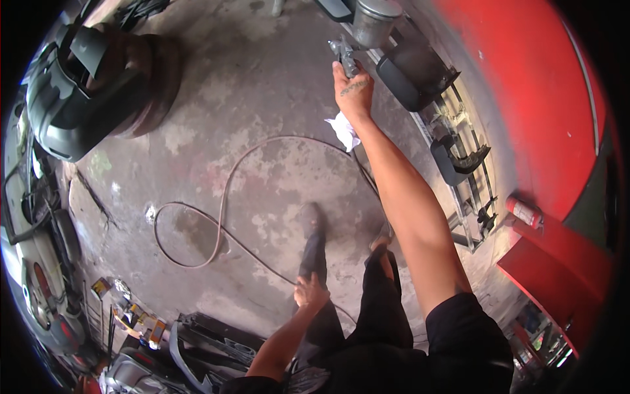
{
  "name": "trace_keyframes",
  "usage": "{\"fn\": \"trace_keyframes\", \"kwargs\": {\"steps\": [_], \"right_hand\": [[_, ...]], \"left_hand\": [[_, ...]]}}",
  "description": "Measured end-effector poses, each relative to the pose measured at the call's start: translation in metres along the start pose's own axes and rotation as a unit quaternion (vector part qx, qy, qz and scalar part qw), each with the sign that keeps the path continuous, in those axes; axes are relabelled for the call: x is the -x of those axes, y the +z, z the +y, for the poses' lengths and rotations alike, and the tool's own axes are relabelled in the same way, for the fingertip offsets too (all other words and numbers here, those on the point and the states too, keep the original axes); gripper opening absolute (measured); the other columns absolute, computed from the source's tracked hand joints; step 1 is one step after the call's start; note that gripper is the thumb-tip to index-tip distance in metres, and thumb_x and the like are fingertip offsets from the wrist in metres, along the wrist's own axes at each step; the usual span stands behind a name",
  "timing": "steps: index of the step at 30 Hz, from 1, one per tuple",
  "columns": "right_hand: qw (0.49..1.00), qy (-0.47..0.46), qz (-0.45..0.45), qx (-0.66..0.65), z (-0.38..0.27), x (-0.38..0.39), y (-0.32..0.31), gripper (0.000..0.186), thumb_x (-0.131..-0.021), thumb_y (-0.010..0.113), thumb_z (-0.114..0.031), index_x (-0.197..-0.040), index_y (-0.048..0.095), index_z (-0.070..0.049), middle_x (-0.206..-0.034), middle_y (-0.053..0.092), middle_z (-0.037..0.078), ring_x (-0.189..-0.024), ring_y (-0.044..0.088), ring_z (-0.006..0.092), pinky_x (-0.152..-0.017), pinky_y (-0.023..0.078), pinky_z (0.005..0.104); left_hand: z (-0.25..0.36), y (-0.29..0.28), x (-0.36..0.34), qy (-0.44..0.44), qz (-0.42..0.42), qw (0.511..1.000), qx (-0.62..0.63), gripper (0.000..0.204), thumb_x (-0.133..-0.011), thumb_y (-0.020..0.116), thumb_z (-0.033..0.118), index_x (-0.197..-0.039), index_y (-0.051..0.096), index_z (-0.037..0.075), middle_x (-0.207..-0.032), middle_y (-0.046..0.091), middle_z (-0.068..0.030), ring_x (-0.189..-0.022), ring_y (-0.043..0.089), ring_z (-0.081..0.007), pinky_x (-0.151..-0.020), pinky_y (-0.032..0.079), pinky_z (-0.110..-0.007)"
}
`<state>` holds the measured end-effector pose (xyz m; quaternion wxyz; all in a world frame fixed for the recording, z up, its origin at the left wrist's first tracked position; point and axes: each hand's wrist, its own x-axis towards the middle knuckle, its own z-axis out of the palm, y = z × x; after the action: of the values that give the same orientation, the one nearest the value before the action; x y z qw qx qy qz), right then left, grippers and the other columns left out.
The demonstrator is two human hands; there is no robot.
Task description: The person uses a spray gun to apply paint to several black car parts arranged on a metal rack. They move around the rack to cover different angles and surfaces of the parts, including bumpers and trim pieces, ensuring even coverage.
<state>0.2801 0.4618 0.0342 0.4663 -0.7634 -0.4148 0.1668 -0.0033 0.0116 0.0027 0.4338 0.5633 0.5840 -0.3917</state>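
Note:
Stretched out ahead, my right hand (pixel 355 92) is closed on the handle of a spray gun (pixel 344 56). A lidded grey metal cup (pixel 376 21) sits beside the gun's body and looks joined to it. Just below the wrist hangs a crumpled white cloth or paper (pixel 344 131); what holds it is hidden. From there a thin brown hose (pixel 262 143) runs down and loops over the floor. My left hand (pixel 311 291), low by my leg, is closed around the hose. Dark mirror housings (pixel 410 75) lie close to the spray gun.
A metal rack (pixel 459 209) carrying dark parts (pixel 453 161) stands along the right, beside a red car panel (pixel 525 72). A red canister (pixel 524 213) lies near it. Black bumper pieces (pixel 72 125) are stacked at the far left. More car parts (pixel 203 348) crowd the near left.

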Motion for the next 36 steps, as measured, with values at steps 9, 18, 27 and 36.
{"fn": "trace_keyframes", "kwargs": {"steps": [9,18,27,36], "right_hand": [[0.989,0.093,0.102,0.049,-0.003,-0.024,0.016,0.028,-0.096,0.069,-0.025,-0.105,0.071,0.002,-0.095,0.075,0.025,-0.095,0.073,0.0436,-0.082,0.056,0.051],[0.998,0.012,0.052,-0.021,-0.069,-0.143,0.064,0.041,-0.095,0.07,-0.033,-0.088,0.068,0.007,-0.074,0.07,0.021,-0.066,0.073,0.0328,-0.062,0.058,0.0427],[0.992,0.049,0.115,0.007,0.009,0.052,-0.053,0.027,-0.097,0.07,-0.022,-0.112,0.07,0.001,-0.095,0.074,0.025,-0.092,0.07,0.0467,-0.08,0.053,0.0506],[0.951,0.202,0.233,-0.016,0.089,0.143,-0.141,0.028,-0.101,0.07,-0.029,-0.098,0.065,-0.002,-0.072,0.061,0.003,-0.053,0.056,0.0127,-0.043,0.046,0.0312]], "left_hand": [[-0.012,0.005,-0.009,-0.006,-0.016,1.0,0.023,0.075,-0.081,0.075,0.039,-0.148,0.046,0.02,-0.153,0.039,-0.0289,-0.123,0.06,-0.0519,-0.082,0.06,-0.062],[-0.017,-0.004,-0.006,0.008,-0.004,1.0,0.012,0.077,-0.079,0.077,0.04,-0.147,0.048,0.02,-0.148,0.043,-0.0279,-0.121,0.061,-0.051,-0.082,0.061,-0.061],[-0.01,-0.011,-0.006,0.022,-0.002,0.999,-0.025,0.075,-0.081,0.078,0.041,-0.147,0.05,0.019,-0.141,0.048,-0.0273,-0.12,0.063,-0.051,-0.097,0.056,-0.051],[-0.012,-0.005,0.001,0.036,-0.03,0.996,-0.077,0.082,-0.08,0.081,0.047,-0.15,0.048,0.019,-0.14,0.05,-0.0253,-0.12,0.065,-0.0456,-0.099,0.056,-0.05]]}}
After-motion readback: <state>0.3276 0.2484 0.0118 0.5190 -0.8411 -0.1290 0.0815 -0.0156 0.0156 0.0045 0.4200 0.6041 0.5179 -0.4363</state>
